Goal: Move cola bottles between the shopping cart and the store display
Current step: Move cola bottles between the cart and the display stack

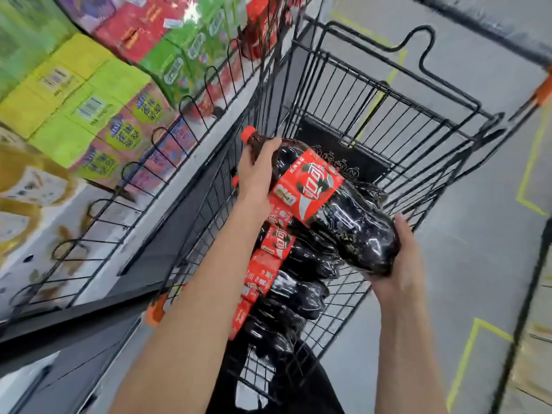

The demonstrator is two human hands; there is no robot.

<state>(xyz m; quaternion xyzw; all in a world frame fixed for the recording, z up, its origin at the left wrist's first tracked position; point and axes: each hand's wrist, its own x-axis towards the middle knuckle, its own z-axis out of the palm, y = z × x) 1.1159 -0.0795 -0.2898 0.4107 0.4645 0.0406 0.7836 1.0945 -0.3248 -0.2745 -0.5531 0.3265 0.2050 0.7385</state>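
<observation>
Nearest the camera, both forearms reach forward over the handle end of the shopping cart point(397, 94). The right hand point(400, 261) cups the base of a large cola bottle point(328, 204) from below and behind, its fingers curled up around the dark rounded bottom. The left hand point(257, 174) lies over the shoulder of the same bottle, just below the neck, with the thumb and fingers wrapped across the upper part. So both hands are closed on the one bottle, one at each end.

The bottle is carried on its side, above the cart basket and clear of its wire floor. Its long axis runs from the base, near the cart's right rim, up and away to the red cap point(248, 133), which points toward the cart's left rim and the store shelf point(167, 186) beyond. The cap end is the end nearest the display, and the left hand is the one leading that way.

Beneath it, more cola bottles point(286, 273) lie in a row along the left side of the basket, red labels lined up, touching one another.

Beyond the left rim, the shelf's wire front rail stands close alongside the cart, with coloured boxes point(89, 109) stacked behind it. Whether the bottle is going to the shelf or down into the cart cannot be told from this moment; either way, the move would turn on swinging the cap end across or lowering the base.
</observation>
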